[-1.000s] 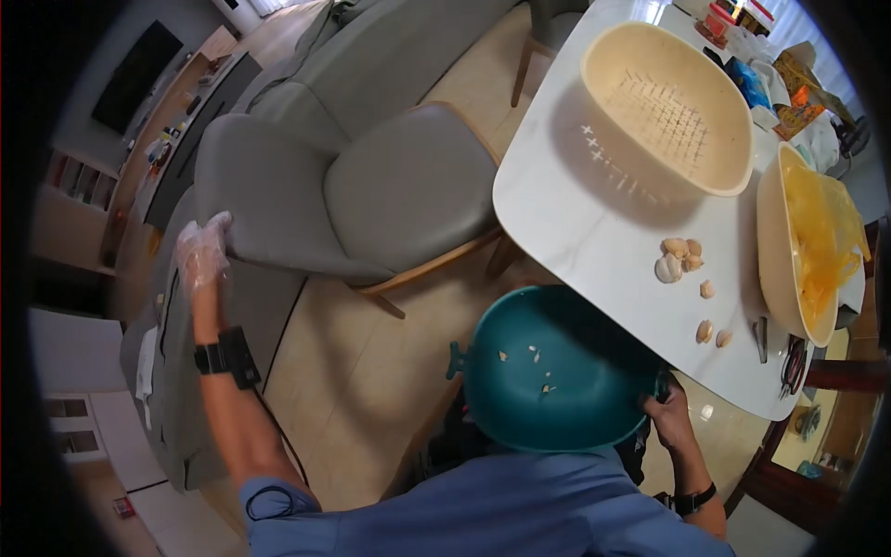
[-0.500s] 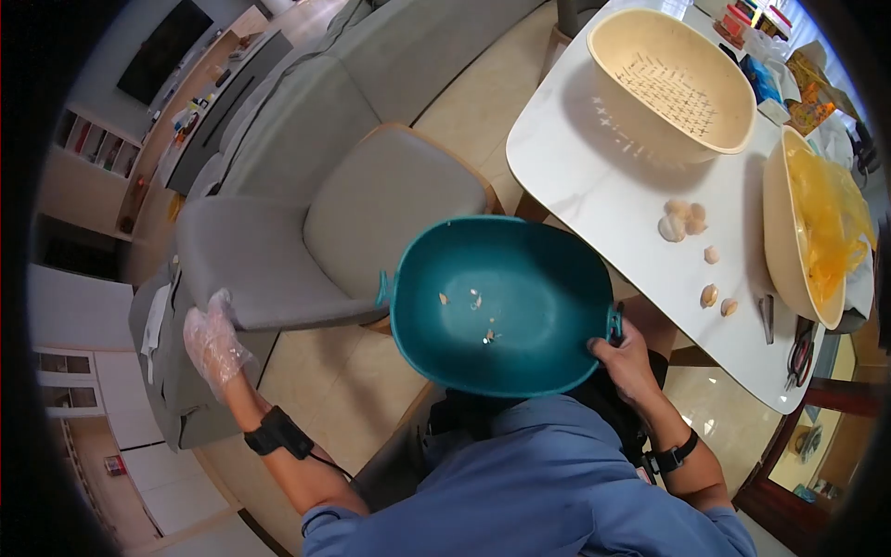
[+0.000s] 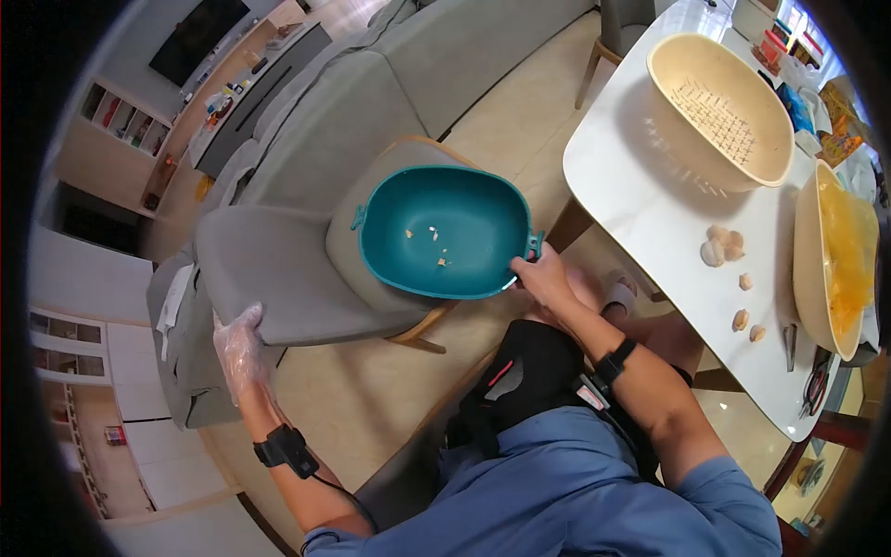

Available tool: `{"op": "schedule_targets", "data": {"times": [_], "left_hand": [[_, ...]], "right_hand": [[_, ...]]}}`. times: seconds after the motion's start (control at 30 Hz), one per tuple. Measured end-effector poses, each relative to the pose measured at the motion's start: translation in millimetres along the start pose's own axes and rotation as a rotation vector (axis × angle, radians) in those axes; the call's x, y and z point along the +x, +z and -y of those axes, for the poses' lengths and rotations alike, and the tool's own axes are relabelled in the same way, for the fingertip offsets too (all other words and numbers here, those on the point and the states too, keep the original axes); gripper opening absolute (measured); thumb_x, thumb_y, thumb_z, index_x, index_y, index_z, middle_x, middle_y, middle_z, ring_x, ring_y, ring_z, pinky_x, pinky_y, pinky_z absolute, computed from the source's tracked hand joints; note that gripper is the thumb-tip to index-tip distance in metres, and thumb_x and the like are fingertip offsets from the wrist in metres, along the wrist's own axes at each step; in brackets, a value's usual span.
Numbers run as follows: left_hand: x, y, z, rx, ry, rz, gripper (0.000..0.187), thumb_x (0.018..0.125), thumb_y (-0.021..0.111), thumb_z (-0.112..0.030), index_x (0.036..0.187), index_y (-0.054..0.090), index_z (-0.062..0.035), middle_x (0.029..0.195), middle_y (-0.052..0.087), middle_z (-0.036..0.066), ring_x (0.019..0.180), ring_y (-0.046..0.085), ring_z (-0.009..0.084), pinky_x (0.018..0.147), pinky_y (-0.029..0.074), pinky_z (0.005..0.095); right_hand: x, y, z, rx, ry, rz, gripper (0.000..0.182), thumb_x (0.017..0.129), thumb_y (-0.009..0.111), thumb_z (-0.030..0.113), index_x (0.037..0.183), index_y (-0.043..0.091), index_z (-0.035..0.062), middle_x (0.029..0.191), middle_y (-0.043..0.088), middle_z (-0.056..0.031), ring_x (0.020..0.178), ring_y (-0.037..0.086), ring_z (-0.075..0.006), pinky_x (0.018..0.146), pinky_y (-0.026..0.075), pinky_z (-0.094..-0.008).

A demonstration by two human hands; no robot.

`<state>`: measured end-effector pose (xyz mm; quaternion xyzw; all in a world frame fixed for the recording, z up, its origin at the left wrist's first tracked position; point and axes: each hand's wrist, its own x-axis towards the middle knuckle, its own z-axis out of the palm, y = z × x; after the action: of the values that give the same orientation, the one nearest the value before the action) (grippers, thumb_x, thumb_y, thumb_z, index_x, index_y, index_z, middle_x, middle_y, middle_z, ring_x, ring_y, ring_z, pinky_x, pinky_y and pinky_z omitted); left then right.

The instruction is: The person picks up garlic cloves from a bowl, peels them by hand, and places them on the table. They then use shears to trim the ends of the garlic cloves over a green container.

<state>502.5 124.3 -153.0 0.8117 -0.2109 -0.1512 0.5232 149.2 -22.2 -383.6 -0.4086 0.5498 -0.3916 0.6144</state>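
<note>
My right hand (image 3: pixel 544 279) grips the teal plastic basin (image 3: pixel 492 223) by its near right rim, beside the handle clip. The basin faces up over the grey chair seat (image 3: pixel 348 237), with a few small pale scraps on its bottom. In a clear plastic glove, my left hand (image 3: pixel 243 348) is closed around the outer edge of the chair's backrest (image 3: pixel 274 269). Garlic bulbs (image 3: pixel 722 247) and a few loose cloves (image 3: pixel 740 320) lie on the white table to the right.
On the white table (image 3: pixel 640 176) stand a beige colander (image 3: pixel 770 139) and a beige basket (image 3: pixel 806 241) holding a yellow plastic bag (image 3: pixel 846 246). Scissors (image 3: pixel 816 382) and a small metal tool (image 3: pixel 790 348) lie near its corner. A grey sofa (image 3: pixel 371 93) runs behind the chair.
The basin has moved forward and away from my body, over the chair seat, with my right arm stretched out. My left hand stays at the backrest. The view has shifted a little.
</note>
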Motion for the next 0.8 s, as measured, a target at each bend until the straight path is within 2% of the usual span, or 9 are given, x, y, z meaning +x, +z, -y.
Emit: {"op": "schedule_targets", "data": {"times": [0.1, 0.23, 0.27, 0.3, 0.4, 0.57, 0.63, 0.73, 0.8], "left_hand": [[-15, -2, -15, 0.019, 0.055, 0.054, 0.073, 0.084, 0.07, 0.0, 0.151, 0.044, 0.009, 0.14, 0.06, 0.018, 0.126, 0.059, 0.0287, 0.114, 0.04, 0.0364], [3, -37, 1, -0.052, 0.058, 0.061, 0.073, 0.083, 0.07, 0.002, 0.151, 0.043, 0.0092, 0.14, 0.06, 0.019, 0.126, 0.059, 0.0295, 0.114, 0.04, 0.0366], [7, -46, 3, -0.058, 0.032, 0.013, 0.073, 0.083, 0.069, 0.003, 0.151, 0.043, 0.0093, 0.14, 0.06, 0.019, 0.126, 0.059, 0.0295, 0.114, 0.04, 0.0366], [10, -55, 6, -0.066, 0.009, -0.035, 0.073, 0.083, 0.069, 0.004, 0.15, 0.044, 0.0095, 0.139, 0.06, 0.019, 0.126, 0.06, 0.0295, 0.114, 0.041, 0.0365], [40, -80, 23, -0.038, 0.032, -0.002, 0.074, 0.082, 0.068, 0.005, 0.151, 0.042, 0.0101, 0.138, 0.06, 0.02, 0.124, 0.061, 0.0299, 0.112, 0.043, 0.0361], [53, -104, 26, 0.065, -0.009, 0.005, 0.072, 0.082, 0.069, 0.006, 0.15, 0.047, 0.0083, 0.138, 0.062, 0.019, 0.121, 0.063, 0.0299, 0.109, 0.046, 0.0369], [48, -109, 29, 0.104, -0.034, -0.03, 0.069, 0.082, 0.069, 0.006, 0.148, 0.049, 0.0081, 0.136, 0.063, 0.018, 0.12, 0.063, 0.0302, 0.109, 0.047, 0.0369], [13, -111, 29, 0.109, -0.063, -0.091, 0.065, 0.083, 0.069, 0.006, 0.147, 0.052, 0.0073, 0.134, 0.064, 0.018, 0.119, 0.064, 0.0298, 0.108, 0.047, 0.037], [-21, -109, 29, 0.093, -0.084, -0.111, 0.064, 0.084, 0.069, 0.006, 0.146, 0.053, 0.0067, 0.133, 0.065, 0.018, 0.117, 0.065, 0.0292, 0.107, 0.047, 0.037]], "right_hand": [[15, 28, -13, -0.017, 0.07, 0.021, 0.026, 0.087, 0.072, 0.012, 0.096, 0.052, 0.0007, 0.088, 0.064, -0.0095, 0.064, 0.069, -0.0195, 0.056, 0.061, -0.0333], [8, 41, -16, -0.118, 0.101, 0.101, 0.026, 0.086, 0.072, 0.014, 0.094, 0.051, 0.0023, 0.076, 0.064, -0.0092, 0.063, 0.07, -0.0186, 0.055, 0.057, -0.035], [13, 47, -27, -0.273, 0.003, 0.14, 0.028, 0.084, 0.073, 0.02, 0.091, 0.051, 0.004, 0.073, 0.065, -0.0103, 0.061, 0.069, -0.0201, 0.06, 0.057, -0.0375], [12, 53, -27, -0.279, 0.013, 0.135, 0.028, 0.084, 0.073, 0.02, 0.091, 0.051, 0.004, 0.073, 0.065, -0.0103, 0.061, 0.069, -0.0201, 0.06, 0.057, -0.0375], [9, 78, -42, -0.416, 0.016, 0.171, 0.031, 0.08, 0.074, 0.027, 0.089, 0.055, 0.0044, 0.076, 0.067, -0.0145, 0.069, 0.071, -0.0298, 0.069, 0.056, -0.0416], [-4, 96, -56, -0.324, 0.053, 0.169, 0.031, 0.079, 0.073, 0.028, 0.088, 0.055, 0.005, 0.075, 0.067, -0.0171, 0.073, 0.071, -0.0323, 0.07, 0.056, -0.0447], [-14, 87, -36, -0.349, 0.159, 0.281, 0.029, 0.088, 0.076, 0.02, 0.094, 0.052, 0.0037, 0.084, 0.062, -0.0068, 0.072, 0.069, -0.0173, 0.063, 0.063, -0.0333], [-18, 67, -11, -0.152, 0.265, 0.375, 0.031, 0.091, 0.079, 0.023, 0.096, 0.054, 0.0048, 0.09, 0.06, -0.0042, 0.075, 0.066, -0.0149, 0.065, 0.063, -0.0305], [-13, 57, -4, -0.164, 0.274, 0.39, 0.031, 0.092, 0.079, 0.024, 0.094, 0.054, 0.0047, 0.088, 0.06, -0.004, 0.072, 0.067, -0.0142, 0.061, 0.061, -0.0288]]}}
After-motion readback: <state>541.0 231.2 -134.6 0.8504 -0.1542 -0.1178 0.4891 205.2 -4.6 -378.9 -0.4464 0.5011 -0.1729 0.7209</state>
